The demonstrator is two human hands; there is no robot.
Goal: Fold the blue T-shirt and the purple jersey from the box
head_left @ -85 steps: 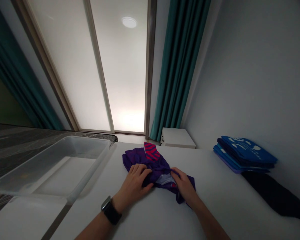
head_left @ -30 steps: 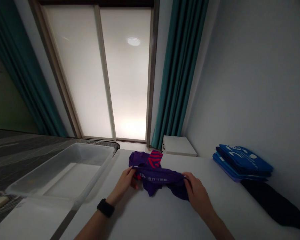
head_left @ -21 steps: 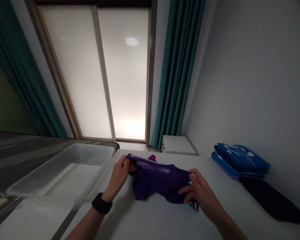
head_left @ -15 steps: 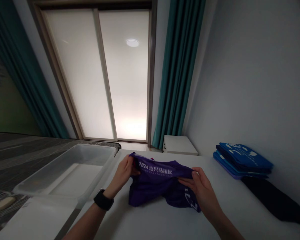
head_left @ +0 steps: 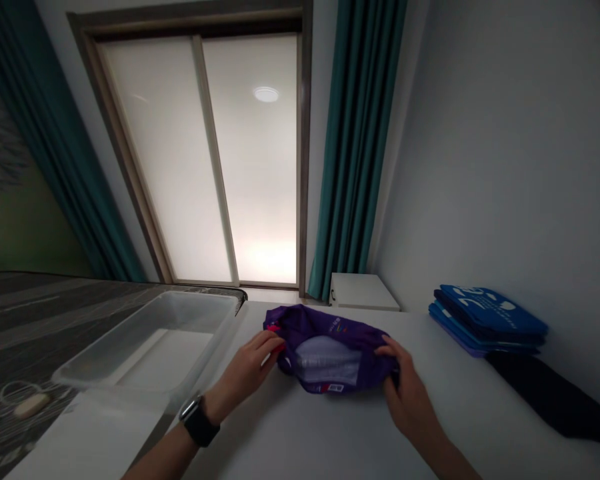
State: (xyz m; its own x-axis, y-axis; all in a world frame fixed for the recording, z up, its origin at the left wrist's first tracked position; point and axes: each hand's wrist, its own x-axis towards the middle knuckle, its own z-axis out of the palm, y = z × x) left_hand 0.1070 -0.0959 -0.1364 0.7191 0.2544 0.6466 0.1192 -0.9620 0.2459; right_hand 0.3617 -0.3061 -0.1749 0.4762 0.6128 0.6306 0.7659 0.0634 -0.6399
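Observation:
A purple sports shirt (head_left: pixel 330 350) lies on the white table (head_left: pixel 305 440) in front of me, folded over with a pale patch and a small label facing up. My left hand (head_left: pixel 247 370) pinches its left edge, where a bit of pink shows. My right hand (head_left: pixel 405 387) grips the right edge of the shirt, fingers curled around the cloth. A dark watch (head_left: pixel 199 420) sits on my left wrist.
A clear plastic bin (head_left: pixel 150 343) stands at the table's left. A stack of folded blue garments (head_left: pixel 487 319) lies at the right by the wall, with a dark cloth (head_left: pixel 550 403) in front of it. Behind are a small white cabinet (head_left: pixel 363 293), teal curtains and a frosted window.
The shirt was lifted and spread between both hands, then turned over; its printed side now faces down and it rests folded on the table, both hands still on its edges.

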